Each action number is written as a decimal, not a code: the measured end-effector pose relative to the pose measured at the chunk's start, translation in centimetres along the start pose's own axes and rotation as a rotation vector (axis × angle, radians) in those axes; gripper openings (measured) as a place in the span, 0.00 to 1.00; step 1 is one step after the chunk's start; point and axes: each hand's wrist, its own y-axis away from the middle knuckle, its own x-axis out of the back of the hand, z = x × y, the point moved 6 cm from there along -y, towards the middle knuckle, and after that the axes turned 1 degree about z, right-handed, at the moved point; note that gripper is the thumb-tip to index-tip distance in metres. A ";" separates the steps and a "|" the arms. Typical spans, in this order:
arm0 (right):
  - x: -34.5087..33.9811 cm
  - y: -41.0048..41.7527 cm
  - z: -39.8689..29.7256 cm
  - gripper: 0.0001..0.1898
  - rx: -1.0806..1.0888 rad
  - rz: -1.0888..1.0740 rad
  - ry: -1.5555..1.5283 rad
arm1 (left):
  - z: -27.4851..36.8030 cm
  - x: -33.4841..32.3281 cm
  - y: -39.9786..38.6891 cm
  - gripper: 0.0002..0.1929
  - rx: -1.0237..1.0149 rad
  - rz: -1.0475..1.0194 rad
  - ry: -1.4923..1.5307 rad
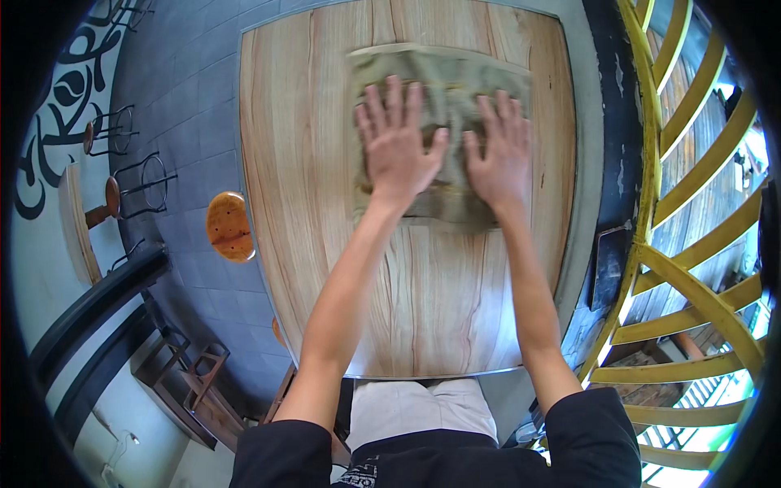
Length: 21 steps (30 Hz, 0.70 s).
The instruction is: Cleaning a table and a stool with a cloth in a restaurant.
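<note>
An olive-green cloth lies spread on a table with a wood-grain top, in the upper right part of the tabletop. My left hand rests palm down on the left half of the cloth, fingers spread. On its right half my right hand also lies palm down, fingers spread and slightly blurred. Neither hand grips the cloth. Its edges look blurred, and the parts under both palms are hidden.
A round wooden stool stands against the table's left edge. Metal-legged stools are further left on the grey tiled floor. Yellow slatted railing runs along the right, beyond a dark ledge.
</note>
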 end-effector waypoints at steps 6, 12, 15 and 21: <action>0.0 -5.5 9.3 0.32 -0.145 0.152 0.124 | 7.8 -5.0 -6.8 0.39 -0.265 0.069 0.180; -5.4 -16.4 5.4 0.34 -0.077 0.183 0.133 | -1.8 -4.4 -13.4 0.36 -0.309 0.422 0.049; -8.1 -20.4 -3.4 0.34 0.131 0.116 0.061 | -11.0 -0.9 -15.7 0.36 -0.254 0.353 0.489; -12.9 -16.6 -19.4 0.32 0.411 0.153 -0.079 | -23.6 3.6 -9.3 0.41 0.241 0.210 -0.187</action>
